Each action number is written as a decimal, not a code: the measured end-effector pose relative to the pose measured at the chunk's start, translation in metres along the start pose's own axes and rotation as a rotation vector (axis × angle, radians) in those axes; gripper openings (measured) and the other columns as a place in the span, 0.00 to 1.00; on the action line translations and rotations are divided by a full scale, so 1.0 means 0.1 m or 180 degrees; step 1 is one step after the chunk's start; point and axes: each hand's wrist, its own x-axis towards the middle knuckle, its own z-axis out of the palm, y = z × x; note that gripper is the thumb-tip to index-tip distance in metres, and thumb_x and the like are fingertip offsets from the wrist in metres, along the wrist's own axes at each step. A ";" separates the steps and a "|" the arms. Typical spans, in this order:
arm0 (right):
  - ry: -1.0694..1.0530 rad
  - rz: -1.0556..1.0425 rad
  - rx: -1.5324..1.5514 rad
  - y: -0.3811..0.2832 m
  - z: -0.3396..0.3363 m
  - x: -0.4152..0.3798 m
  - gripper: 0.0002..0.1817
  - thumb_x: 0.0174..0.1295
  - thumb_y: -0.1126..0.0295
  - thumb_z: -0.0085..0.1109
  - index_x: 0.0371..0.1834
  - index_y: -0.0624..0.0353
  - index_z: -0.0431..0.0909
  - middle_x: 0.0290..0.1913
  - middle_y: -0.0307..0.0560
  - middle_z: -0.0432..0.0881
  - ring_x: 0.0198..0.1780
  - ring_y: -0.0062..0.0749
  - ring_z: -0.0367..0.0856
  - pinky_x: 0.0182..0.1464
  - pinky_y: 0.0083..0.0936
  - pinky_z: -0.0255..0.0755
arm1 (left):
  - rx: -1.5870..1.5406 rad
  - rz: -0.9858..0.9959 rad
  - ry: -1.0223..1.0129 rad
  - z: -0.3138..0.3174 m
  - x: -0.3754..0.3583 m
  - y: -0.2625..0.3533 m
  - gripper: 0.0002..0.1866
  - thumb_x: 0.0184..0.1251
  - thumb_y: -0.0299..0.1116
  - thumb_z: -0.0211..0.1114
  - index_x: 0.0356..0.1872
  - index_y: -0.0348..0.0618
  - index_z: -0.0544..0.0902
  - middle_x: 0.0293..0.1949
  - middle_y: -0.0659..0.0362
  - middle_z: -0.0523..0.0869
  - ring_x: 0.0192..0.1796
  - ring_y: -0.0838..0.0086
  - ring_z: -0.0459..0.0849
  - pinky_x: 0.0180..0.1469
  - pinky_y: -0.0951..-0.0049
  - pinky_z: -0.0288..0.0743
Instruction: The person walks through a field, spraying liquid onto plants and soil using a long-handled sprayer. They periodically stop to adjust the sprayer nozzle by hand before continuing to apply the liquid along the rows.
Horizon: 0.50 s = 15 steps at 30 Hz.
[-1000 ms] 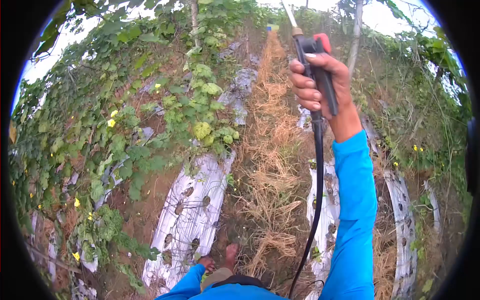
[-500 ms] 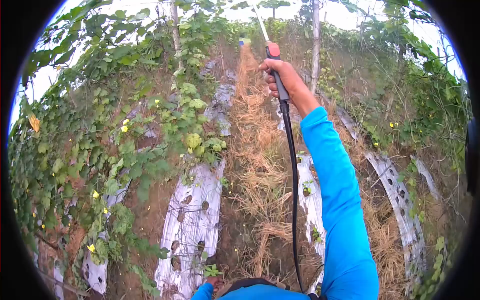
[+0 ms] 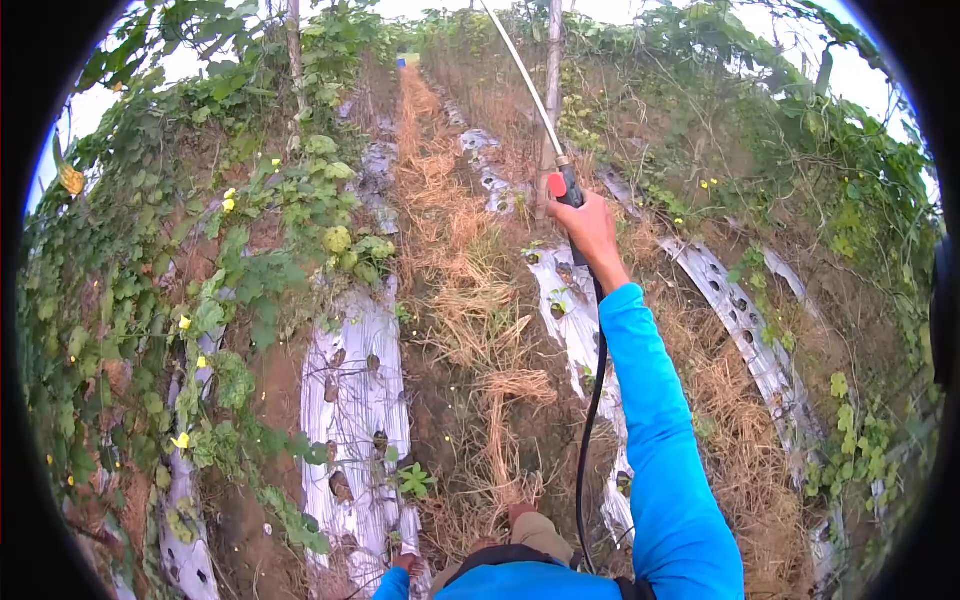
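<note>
My right hand (image 3: 592, 232) is stretched forward in a blue sleeve and grips the black handle of a sprayer wand (image 3: 566, 188) with a red trigger. The wand's thin pale lance (image 3: 520, 68) points up and away toward the top of the view. A black hose (image 3: 590, 420) hangs from the handle down to my waist. My left hand is out of sight; only a bit of blue sleeve (image 3: 392, 586) shows at the bottom edge.
A straw-covered path (image 3: 450, 280) runs ahead between beds under silver plastic mulch (image 3: 360, 400) with planting holes. Climbing vines with yellow flowers (image 3: 230, 200) cover trellises on the left and right. A wooden post (image 3: 552, 60) stands just beyond the wand.
My right arm has stretched out and lowered, so the hand and wand sit farther away and lower in view. The view has shifted forward along the path.
</note>
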 end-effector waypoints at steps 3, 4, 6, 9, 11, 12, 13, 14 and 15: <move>0.0166 0.0055 -0.0150 -0.09 -0.41 -0.36 0.21 0.42 0.54 0.66 0.30 0.63 0.82 0.24 0.52 0.82 0.29 0.40 0.81 0.36 0.36 0.73 | -0.0426 0.0163 -0.0102 -0.04 -0.18 -0.36 0.07 0.59 0.40 0.60 0.29 0.50 0.77 0.22 0.63 0.76 0.20 0.68 0.72 0.24 0.64 0.65; 0.0208 0.0071 -0.0173 -0.09 -0.55 -0.46 0.21 0.42 0.54 0.66 0.30 0.63 0.82 0.24 0.52 0.82 0.29 0.40 0.81 0.36 0.36 0.73 | -0.0377 0.0170 -0.0112 -0.01 -0.21 -0.42 0.07 0.59 0.40 0.60 0.29 0.50 0.77 0.22 0.63 0.76 0.20 0.68 0.72 0.24 0.64 0.65; 0.0185 -0.0036 -0.0294 -0.06 -0.78 -0.68 0.21 0.43 0.55 0.66 0.30 0.63 0.82 0.24 0.51 0.82 0.28 0.39 0.81 0.36 0.36 0.73 | -0.0746 0.0437 -0.0448 0.06 -0.31 -0.57 0.07 0.59 0.37 0.58 0.24 0.53 0.71 0.17 0.65 0.69 0.18 0.70 0.67 0.20 0.67 0.58; 0.0205 -0.0003 -0.0394 -0.02 -1.15 -1.22 0.21 0.42 0.55 0.66 0.30 0.64 0.82 0.25 0.51 0.82 0.28 0.38 0.80 0.37 0.36 0.73 | -0.0534 0.0246 -0.0217 0.33 -0.52 -0.59 0.12 0.59 0.35 0.57 0.18 0.55 0.65 0.15 0.65 0.64 0.16 0.73 0.62 0.17 0.69 0.54; 0.0068 0.0111 -0.0439 0.20 -1.42 -1.68 0.21 0.42 0.56 0.67 0.31 0.64 0.82 0.25 0.52 0.82 0.29 0.38 0.81 0.38 0.35 0.73 | -0.0384 0.0212 -0.0174 0.47 -0.56 -0.80 0.11 0.58 0.36 0.58 0.19 0.54 0.67 0.15 0.65 0.65 0.16 0.72 0.64 0.17 0.68 0.55; -0.0074 0.0202 -0.0476 0.29 -1.55 -1.94 0.21 0.41 0.56 0.67 0.32 0.64 0.82 0.26 0.53 0.82 0.30 0.39 0.82 0.38 0.35 0.74 | -0.0385 0.0194 -0.0176 0.60 -0.48 -0.96 0.11 0.58 0.36 0.58 0.19 0.54 0.67 0.15 0.65 0.65 0.16 0.72 0.64 0.17 0.68 0.55; -0.0030 0.0290 -0.0409 0.34 -1.68 -2.26 0.22 0.41 0.57 0.68 0.34 0.64 0.82 0.27 0.53 0.83 0.31 0.39 0.83 0.39 0.34 0.74 | -0.0561 0.0459 0.0292 0.71 -0.16 -1.14 0.10 0.57 0.36 0.58 0.20 0.53 0.68 0.15 0.65 0.65 0.16 0.72 0.64 0.17 0.68 0.57; -0.0152 0.0366 -0.0396 0.42 -1.81 -2.53 0.22 0.41 0.57 0.68 0.35 0.63 0.82 0.27 0.53 0.83 0.31 0.39 0.83 0.40 0.34 0.74 | -0.0722 0.0702 0.0768 0.74 0.00 -1.37 0.09 0.57 0.36 0.59 0.21 0.52 0.70 0.15 0.66 0.65 0.15 0.73 0.64 0.17 0.67 0.58; -0.0121 0.0343 -0.0520 0.50 -1.94 -2.80 0.22 0.41 0.57 0.68 0.35 0.63 0.82 0.27 0.53 0.83 0.31 0.39 0.83 0.39 0.34 0.74 | -0.0484 0.0688 -0.0070 0.59 -0.14 -1.56 0.13 0.59 0.44 0.60 0.39 0.48 0.81 0.27 0.59 0.85 0.25 0.66 0.82 0.25 0.61 0.73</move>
